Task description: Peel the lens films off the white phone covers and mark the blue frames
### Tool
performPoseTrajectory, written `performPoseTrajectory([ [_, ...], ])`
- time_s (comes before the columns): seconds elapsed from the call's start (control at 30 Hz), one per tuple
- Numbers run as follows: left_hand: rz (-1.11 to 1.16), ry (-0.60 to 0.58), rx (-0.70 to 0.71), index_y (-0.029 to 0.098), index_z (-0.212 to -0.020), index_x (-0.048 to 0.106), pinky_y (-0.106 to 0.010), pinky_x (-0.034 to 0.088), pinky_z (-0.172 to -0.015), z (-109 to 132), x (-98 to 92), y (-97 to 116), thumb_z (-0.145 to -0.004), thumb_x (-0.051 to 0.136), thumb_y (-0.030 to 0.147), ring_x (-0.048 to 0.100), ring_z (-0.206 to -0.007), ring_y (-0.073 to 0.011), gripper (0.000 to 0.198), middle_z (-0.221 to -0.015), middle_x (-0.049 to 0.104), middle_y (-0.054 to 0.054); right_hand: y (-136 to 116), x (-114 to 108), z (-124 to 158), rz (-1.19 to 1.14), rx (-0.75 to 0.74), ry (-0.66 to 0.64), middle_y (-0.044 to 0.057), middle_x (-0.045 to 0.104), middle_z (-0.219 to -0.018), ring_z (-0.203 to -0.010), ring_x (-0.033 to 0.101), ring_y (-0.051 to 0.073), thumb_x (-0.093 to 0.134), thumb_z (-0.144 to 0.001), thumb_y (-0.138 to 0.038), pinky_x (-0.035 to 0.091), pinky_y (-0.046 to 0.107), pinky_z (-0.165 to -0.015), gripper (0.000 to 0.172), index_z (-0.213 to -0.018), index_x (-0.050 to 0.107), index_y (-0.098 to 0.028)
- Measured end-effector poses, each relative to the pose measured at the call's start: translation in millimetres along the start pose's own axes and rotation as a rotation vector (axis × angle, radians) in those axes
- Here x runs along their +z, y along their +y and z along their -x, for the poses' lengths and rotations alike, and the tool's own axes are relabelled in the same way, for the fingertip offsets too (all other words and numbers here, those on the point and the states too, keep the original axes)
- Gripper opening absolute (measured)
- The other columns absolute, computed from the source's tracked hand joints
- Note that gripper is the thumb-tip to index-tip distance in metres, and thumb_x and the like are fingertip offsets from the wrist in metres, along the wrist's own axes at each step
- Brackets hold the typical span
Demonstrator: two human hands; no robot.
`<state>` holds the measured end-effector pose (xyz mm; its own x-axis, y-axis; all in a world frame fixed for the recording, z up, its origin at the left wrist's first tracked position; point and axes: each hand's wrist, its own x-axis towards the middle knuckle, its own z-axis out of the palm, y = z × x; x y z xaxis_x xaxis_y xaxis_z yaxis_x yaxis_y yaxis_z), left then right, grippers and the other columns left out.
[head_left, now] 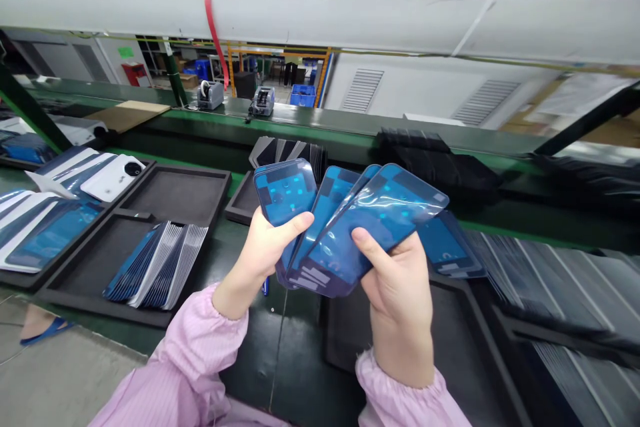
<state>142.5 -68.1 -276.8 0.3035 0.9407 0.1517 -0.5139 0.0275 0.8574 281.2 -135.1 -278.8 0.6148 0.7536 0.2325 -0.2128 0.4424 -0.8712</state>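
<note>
A fan of blue phone-sized panels (330, 257), glossy and covered in clear film, is spread between my hands above the bench. My left hand (265, 243) grips the left end of the fan, thumb lying across the front panel. On the other side, my right hand (395, 273) pinches the right-hand panels with its thumb on their face. The fingers behind the panels are mostly hidden. Another blue panel (445, 247) lies just beyond my right hand, beside a row of filmed panels (550, 280).
At left, a black tray (175, 180) holds a leaning row of panels (155, 267); a white phone back (110, 178) lies farther left. A dark tray (450, 333) sits under my right forearm. Two tape dispensers (263, 101) stand on the back ledge. Red tape (216, 40) hangs from the white beam.
</note>
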Motion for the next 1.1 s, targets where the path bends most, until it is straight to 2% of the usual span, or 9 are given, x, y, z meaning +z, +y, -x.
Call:
performPoseTrajectory([
  [0.13, -0.004, -0.039, -0.003, 0.017, -0.098, 0.08, -0.041, 0.066, -0.088, 2, 1.5, -4, -0.066, 0.099, 0.041, 0.079, -0.093, -0.0282, 0.044, -0.1, 0.082, -0.009, -1, -2, -6, -0.033, -0.027, -0.009, 0.007, 0.079, -0.117, -0.102, 0.077, 0.026, 0.098, -0.064, -0.026, 0.067, 0.039, -0.086, 0.064, -0.121, 0.068, -0.025],
  [0.27, 0.008, -0.039, -0.004, 0.018, -0.096, 0.08, -0.039, 0.066, -0.088, 2, 2.7, -7, -0.066, 0.099, 0.041, 0.079, -0.091, -0.0265, 0.042, -0.098, 0.082, -0.008, 1, 0, -6, 0.012, -0.022, -0.084, 0.007, 0.077, -0.126, -0.105, 0.077, 0.026, 0.097, -0.066, -0.027, 0.066, 0.037, -0.09, 0.068, -0.126, 0.065, -0.026],
  [0.37, -0.004, -0.035, -0.007, 0.017, -0.094, 0.078, -0.036, 0.065, -0.084, 2, 2.8, -9, -0.066, 0.099, 0.042, 0.078, -0.088, -0.0247, 0.043, -0.096, 0.081, -0.008, 2, -1, -5, 0.049, 0.1, -0.183, 0.007, 0.08, -0.116, -0.1, 0.078, 0.029, 0.099, -0.065, -0.036, 0.067, 0.042, -0.087, 0.062, -0.117, 0.069, -0.025],
  [0.47, -0.018, -0.024, -0.005, 0.017, -0.093, 0.078, -0.035, 0.064, -0.083, 3, 4.5, -10, -0.068, 0.097, 0.044, 0.078, -0.088, -0.025, 0.042, -0.095, 0.081, -0.008, 0, -2, -6, 0.03, 0.203, -0.198, 0.008, 0.082, -0.099, -0.088, 0.079, 0.032, 0.101, -0.059, -0.039, 0.068, 0.048, -0.083, 0.056, -0.103, 0.071, -0.023],
  [0.6, 0.07, -0.022, -0.08, 0.018, -0.102, 0.078, -0.04, 0.064, -0.088, 6, 8.5, -3, -0.074, 0.092, 0.051, 0.078, -0.095, -0.0287, 0.045, -0.107, 0.081, -0.01, -4, -7, -11, -0.06, 0.298, -0.229, 0.009, 0.081, -0.099, -0.098, 0.078, 0.037, 0.101, -0.057, -0.035, 0.066, 0.056, -0.09, 0.054, -0.101, 0.072, -0.023],
  [0.73, 0.274, -0.107, -0.288, 0.017, -0.107, 0.078, -0.043, 0.064, -0.08, 1, 7.5, 5, -0.082, 0.074, 0.072, 0.077, -0.087, -0.0305, 0.061, -0.103, 0.08, -0.013, -6, -13, -19, -0.203, 0.462, -0.258, 0.01, 0.079, -0.118, -0.111, 0.075, 0.038, 0.09, -0.07, -0.044, 0.063, 0.062, -0.096, 0.048, -0.11, 0.074, -0.024],
  [0.87, 0.375, -0.127, -0.384, 0.015, -0.106, 0.078, -0.04, 0.063, -0.074, -4, 5.4, 11, -0.094, 0.033, 0.086, 0.075, -0.077, -0.0269, 0.085, -0.094, 0.079, -0.015, -9, -19, -27, -0.255, 0.444, -0.303, 0.004, 0.066, -0.145, -0.123, 0.069, 0.033, 0.078, -0.08, -0.047, 0.058, 0.062, -0.105, 0.046, -0.123, 0.074, -0.03],
  [1.0, 0.381, -0.097, -0.422, 0.015, -0.104, 0.078, -0.038, 0.062, -0.072, -3, 6.1, 16, -0.097, 0.015, 0.085, 0.074, -0.075, -0.0244, 0.094, -0.1, 0.079, -0.015, -16, -24, -29, -0.249, 0.353, -0.244, 0.004, 0.069, -0.131, -0.13, 0.062, 0.029, 0.077, -0.079, -0.045, 0.052, 0.061, -0.112, 0.039, -0.116, 0.074, -0.031],
  [1.1, 0.364, -0.128, -0.405, 0.017, -0.109, 0.077, -0.038, 0.061, -0.072, 0, 5.4, 18, -0.094, 0.019, 0.089, 0.074, -0.074, -0.0246, 0.094, -0.099, 0.079, -0.014, -23, -24, -24, -0.285, 0.372, -0.236, 0.007, 0.067, -0.113, -0.114, 0.064, 0.026, 0.077, -0.077, -0.061, 0.055, 0.052, -0.111, 0.045, -0.107, 0.072, -0.028],
])
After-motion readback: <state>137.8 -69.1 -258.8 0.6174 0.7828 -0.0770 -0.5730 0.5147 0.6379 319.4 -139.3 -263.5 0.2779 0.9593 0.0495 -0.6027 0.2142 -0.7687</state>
